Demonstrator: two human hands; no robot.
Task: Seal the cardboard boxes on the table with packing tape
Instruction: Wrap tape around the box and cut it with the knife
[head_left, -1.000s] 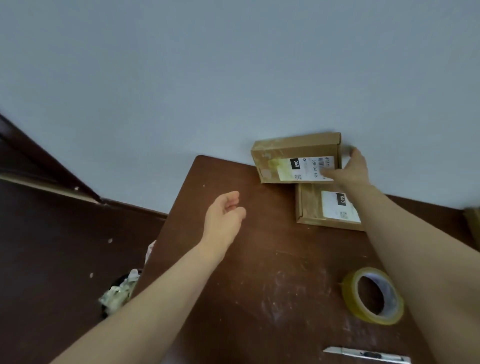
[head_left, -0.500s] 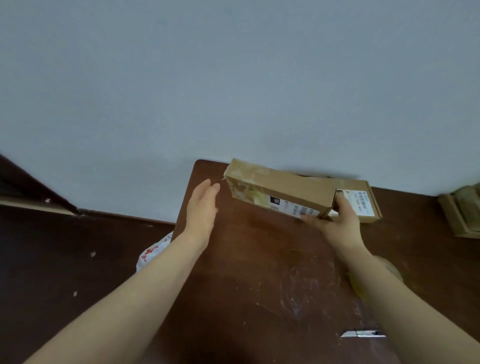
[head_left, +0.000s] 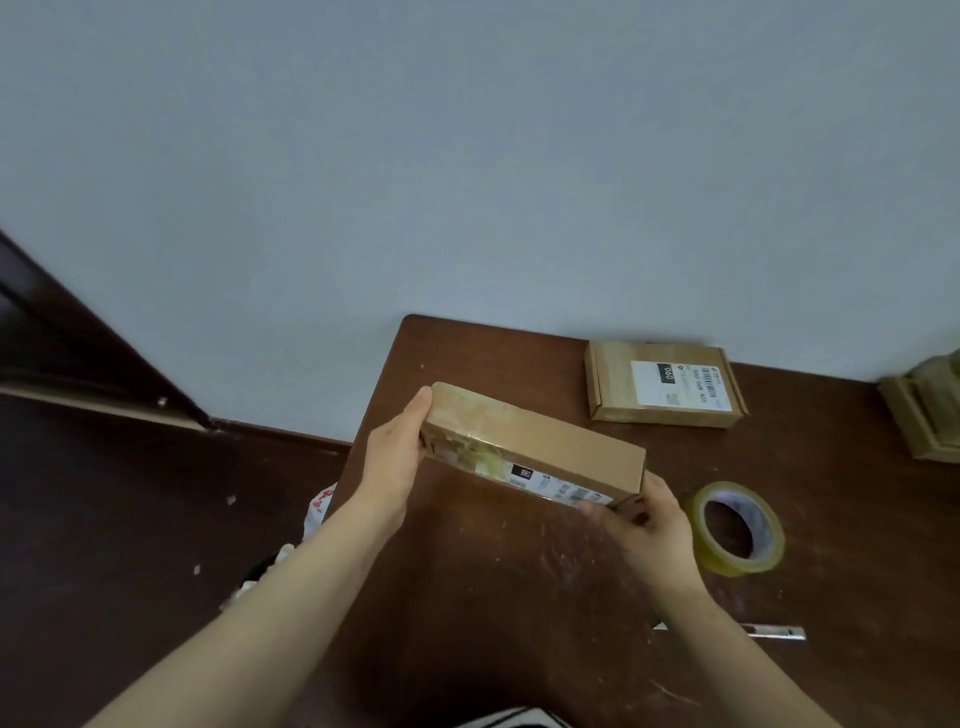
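Note:
I hold a flat cardboard box (head_left: 540, 441) tilted on edge above the brown table (head_left: 519, 597). Its labelled face, with old yellowish tape, is turned toward me. My left hand (head_left: 392, 462) grips the box's left end with the thumb on top. My right hand (head_left: 641, 525) holds the lower right corner, fingers curled under it. A second labelled cardboard box (head_left: 665, 384) lies flat at the back of the table near the wall. A roll of clear yellowish packing tape (head_left: 737, 527) lies just right of my right hand.
A utility knife (head_left: 774, 631) lies on the table behind my right forearm. Another cardboard piece (head_left: 930, 410) sits at the far right edge. Left of the table, on the dark floor, is a bin with crumpled white rubbish (head_left: 311, 519). The wall runs along the table's back.
My right hand lifted the upper box off the lower one and brought it toward me, tilted. My left hand moved in and took hold of its left end.

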